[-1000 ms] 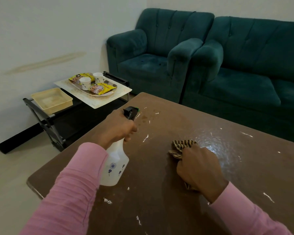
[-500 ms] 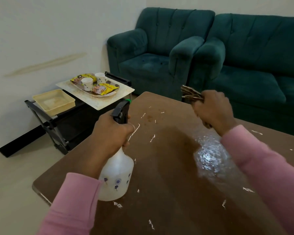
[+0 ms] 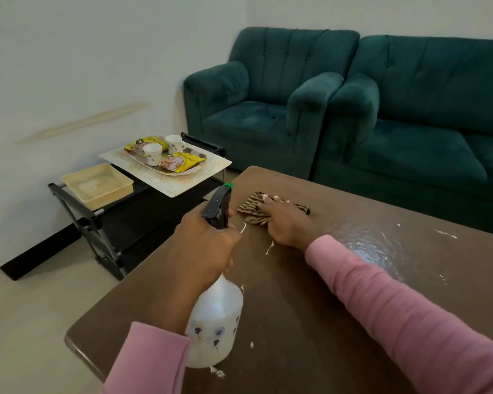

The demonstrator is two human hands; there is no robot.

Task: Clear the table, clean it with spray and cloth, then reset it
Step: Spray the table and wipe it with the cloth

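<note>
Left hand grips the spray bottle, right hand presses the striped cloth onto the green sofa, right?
No: the head view shows the right hand pressing the striped cloth onto the brown table, not the sofa. The left hand does grip the spray bottle.

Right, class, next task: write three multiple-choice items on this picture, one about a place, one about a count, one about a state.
1. Where is the striped cloth?
A) on the sofa
B) on the table, under the right hand
C) in the basket

2. How many cups stand on the tray?
A) one
B) two
C) four

3. What is the left hand doing?
A) lying flat
B) hanging idle
C) gripping the spray bottle

Answers:
1 B, the hand presses the cloth onto the tabletop near its far corner.
2 B, two white cups show there.
3 C, its fingers wrap the bottle's neck below the black trigger.
</note>
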